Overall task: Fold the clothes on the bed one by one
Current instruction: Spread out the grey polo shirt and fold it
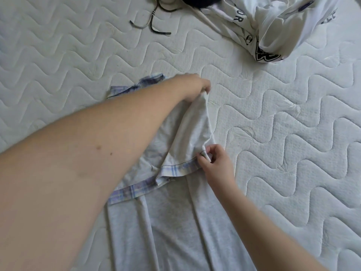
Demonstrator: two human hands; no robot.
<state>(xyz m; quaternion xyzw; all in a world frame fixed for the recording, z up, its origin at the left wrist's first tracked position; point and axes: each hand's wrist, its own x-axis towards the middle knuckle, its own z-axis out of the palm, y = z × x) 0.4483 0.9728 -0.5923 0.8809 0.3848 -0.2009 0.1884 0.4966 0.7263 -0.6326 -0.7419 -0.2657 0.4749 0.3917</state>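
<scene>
A light grey shirt [166, 227] with blue plaid collar and sleeve trim lies flat on the quilted white mattress [283, 133], collar end away from me. Its right sleeve [193, 132] is lifted and turned over the body. My left hand [195, 85] pinches the sleeve's shoulder end near the collar. My right hand [216, 161] pinches the sleeve's plaid cuff [179, 169]. My left forearm crosses over the shirt and hides part of its left side.
A crumpled white garment with black lettering [273, 30] is piled at the far right. A dark item [201, 1] and a cream piece with dark drawstrings [154, 20] lie at the top edge. Bare mattress surrounds the shirt.
</scene>
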